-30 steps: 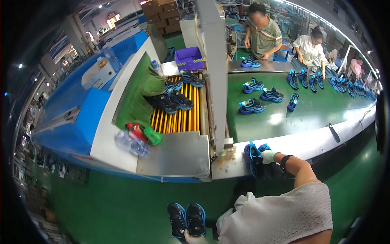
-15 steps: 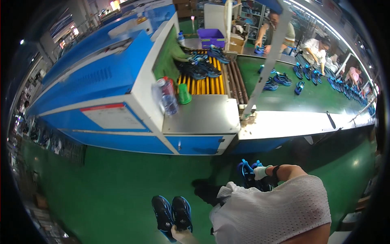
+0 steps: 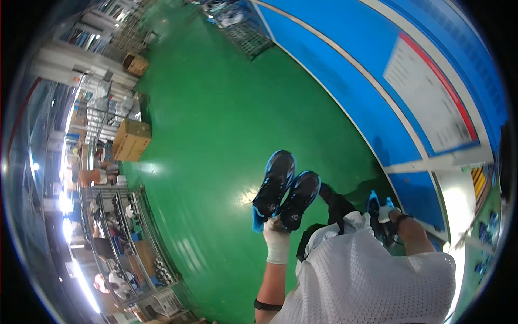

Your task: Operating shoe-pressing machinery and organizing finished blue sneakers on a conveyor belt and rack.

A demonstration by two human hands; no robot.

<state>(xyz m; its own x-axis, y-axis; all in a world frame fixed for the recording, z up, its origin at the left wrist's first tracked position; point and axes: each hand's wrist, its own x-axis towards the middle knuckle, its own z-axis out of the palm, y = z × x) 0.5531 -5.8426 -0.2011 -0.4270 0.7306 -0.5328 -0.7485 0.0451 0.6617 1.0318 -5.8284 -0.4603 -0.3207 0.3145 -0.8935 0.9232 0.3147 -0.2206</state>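
A pair of black sneakers [image 3: 279, 181] with blue edging hangs over the green floor, toes pointing away from me. My left hand [image 3: 277, 237], in a pale glove, is closed round them at the heel end, with some fingers hidden behind the shoes. To the right of my body, my right hand [image 3: 385, 215] also wears a pale glove and grips a second pair of black and blue sneakers [image 3: 373, 203]. My own hand and shirt partly cover that pair. The blue machine cabinet [image 3: 345, 70] rises just beyond it.
Along the left stands a metal shelf rack [image 3: 141, 237] loaded with shoes and parts. A cardboard box [image 3: 132, 140] is beyond it, and a wire crate [image 3: 245, 35] sits by the far end of the cabinet. Several shoes [image 3: 485, 232] lie on the green bench at the right edge.
My view has swung left, so the bench and rollers are now at the right rim and the rack shows. The left-hand sneakers appear higher in view; both hands keep hold of their pairs.
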